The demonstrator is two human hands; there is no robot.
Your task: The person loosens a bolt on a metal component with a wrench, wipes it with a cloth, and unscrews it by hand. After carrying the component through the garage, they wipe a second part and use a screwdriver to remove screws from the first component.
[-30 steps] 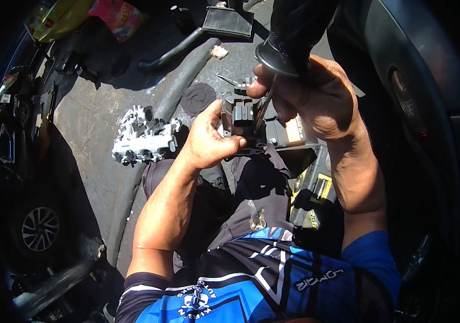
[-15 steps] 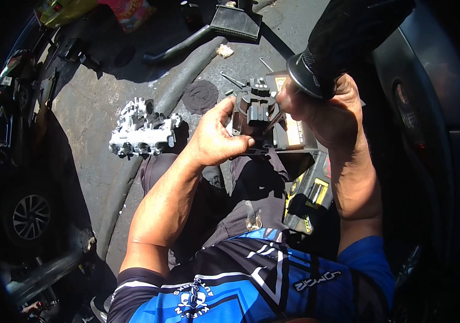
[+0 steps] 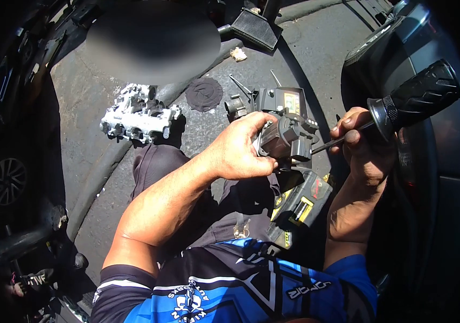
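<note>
My left hand [image 3: 243,148] is wrapped round a dark part with black connectors [image 3: 290,141], held up above my knees. In my right hand [image 3: 367,145] is a tool with a thick black ribbed handle [image 3: 424,97] and a thin metal shaft. The shaft [image 3: 328,144] points left, and its end meets the right side of the dark part; the exact contact cannot be made out. Behind the dark part lies a black box with a yellow label [image 3: 291,101], with a round metal piece [image 3: 235,106] beside it.
A silver metal casting [image 3: 138,119] lies on the ground at the left, near a round black cloth [image 3: 204,94]. A radiator [image 3: 257,29] lies farther back. A black and yellow case [image 3: 301,207] is by my legs. A dark car body [image 3: 440,145] stands at the right.
My right hand and the tool have moved right, away from the top of the part, exposing the shaft. My left hand has shifted right with the part, which is now tilted.
</note>
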